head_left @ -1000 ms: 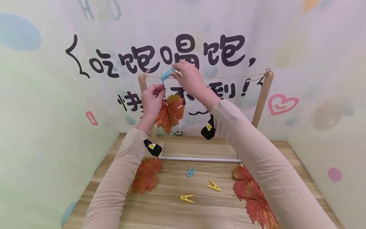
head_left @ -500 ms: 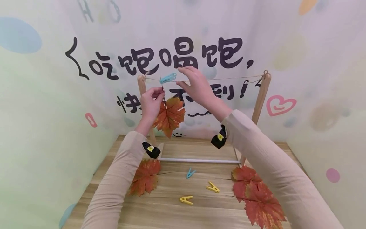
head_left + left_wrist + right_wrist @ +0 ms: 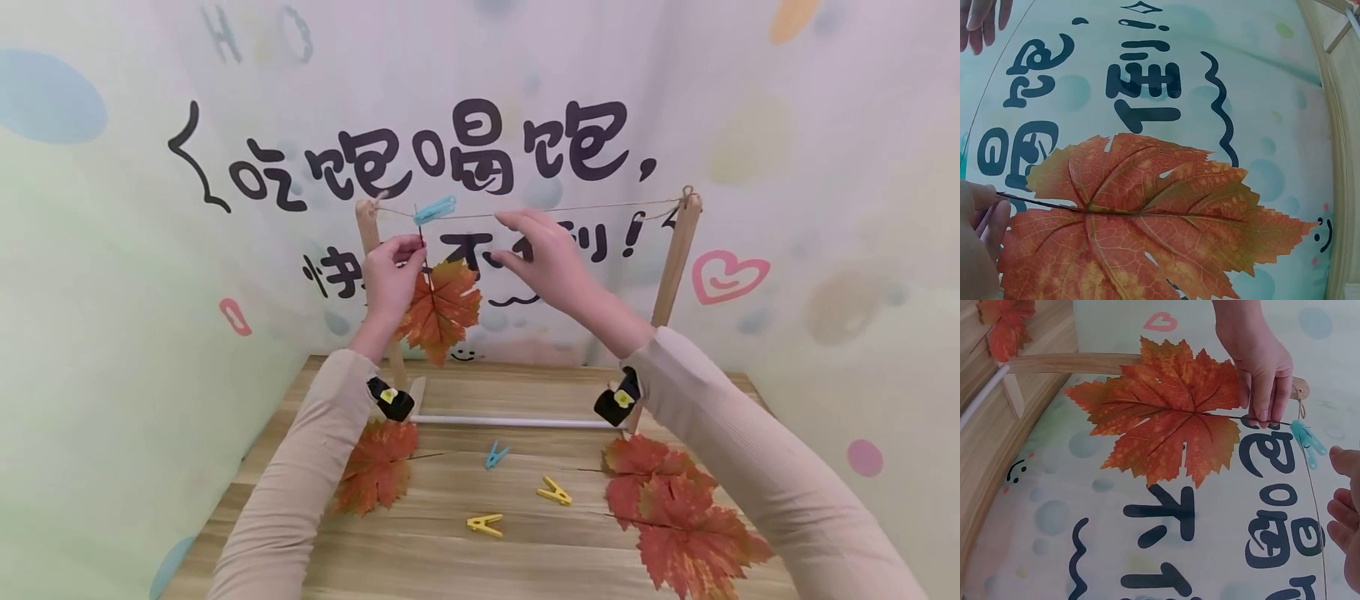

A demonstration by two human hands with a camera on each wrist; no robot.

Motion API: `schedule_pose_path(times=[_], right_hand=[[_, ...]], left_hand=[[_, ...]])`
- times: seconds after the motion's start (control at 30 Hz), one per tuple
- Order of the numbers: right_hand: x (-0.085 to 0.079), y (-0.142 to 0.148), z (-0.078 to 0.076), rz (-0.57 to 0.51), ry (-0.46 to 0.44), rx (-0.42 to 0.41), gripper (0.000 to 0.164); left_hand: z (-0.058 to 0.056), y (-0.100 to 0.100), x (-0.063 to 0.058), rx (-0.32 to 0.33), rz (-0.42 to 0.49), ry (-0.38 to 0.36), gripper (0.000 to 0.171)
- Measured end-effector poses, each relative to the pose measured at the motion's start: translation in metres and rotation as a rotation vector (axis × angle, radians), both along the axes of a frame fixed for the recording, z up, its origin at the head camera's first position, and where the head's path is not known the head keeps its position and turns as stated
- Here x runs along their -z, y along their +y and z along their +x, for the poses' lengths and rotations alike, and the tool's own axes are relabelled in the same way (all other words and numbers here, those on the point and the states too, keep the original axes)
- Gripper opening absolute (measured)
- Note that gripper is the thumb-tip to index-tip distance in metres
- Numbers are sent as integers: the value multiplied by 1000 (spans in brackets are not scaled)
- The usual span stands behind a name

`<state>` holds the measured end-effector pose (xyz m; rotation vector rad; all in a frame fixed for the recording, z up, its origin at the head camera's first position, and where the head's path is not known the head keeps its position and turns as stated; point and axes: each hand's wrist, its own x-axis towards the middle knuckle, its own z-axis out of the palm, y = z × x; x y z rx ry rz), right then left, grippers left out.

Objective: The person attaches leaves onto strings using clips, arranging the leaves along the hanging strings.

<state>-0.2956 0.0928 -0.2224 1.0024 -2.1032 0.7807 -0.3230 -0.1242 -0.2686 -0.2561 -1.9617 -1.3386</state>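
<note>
An orange-red artificial maple leaf [image 3: 438,312] hangs below the string [image 3: 577,207], its dark stem [image 3: 1229,417] running up to a blue clothespin [image 3: 435,210] that is clipped on the string. My left hand [image 3: 393,279] pinches this stem just under the clothespin, between thumb and fingers. To the right, my right hand [image 3: 551,258] holds nothing; its fingers are apart and loosely bent, a short way from the clothespin. The right wrist view shows the clothespin [image 3: 1305,442] beside the right fingertips, with a gap between them.
A wooden frame, with its right post [image 3: 677,258] and white bottom bar [image 3: 517,422], carries the string. On the table [image 3: 420,558] lie a blue clothespin [image 3: 495,455], two yellow clothespins [image 3: 555,492], a red leaf [image 3: 378,467] at left and overlapping red leaves [image 3: 682,517] at right.
My right hand has let go of the blue clothespin and moved right and down, away from it. The clothespin stays on the string; my left hand keeps pinching the stem.
</note>
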Motion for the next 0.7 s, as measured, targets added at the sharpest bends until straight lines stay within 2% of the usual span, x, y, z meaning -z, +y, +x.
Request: schedule_pose_path(times=[0.2,0.33,0.53,0.7], right_hand=[[15,13,6,16,-14,25,44],[27,25,9,6,-8,46,44],[44,45,12,-8,40,46,46],[60,59,20,-3,-7,55,49]], left_hand=[[4,-4,0,-31,17,59,18],[8,-7,-1,-36,14,63,19],[15,-11,3,-1,-18,64,19],[23,-11,8,40,-36,51,20]])
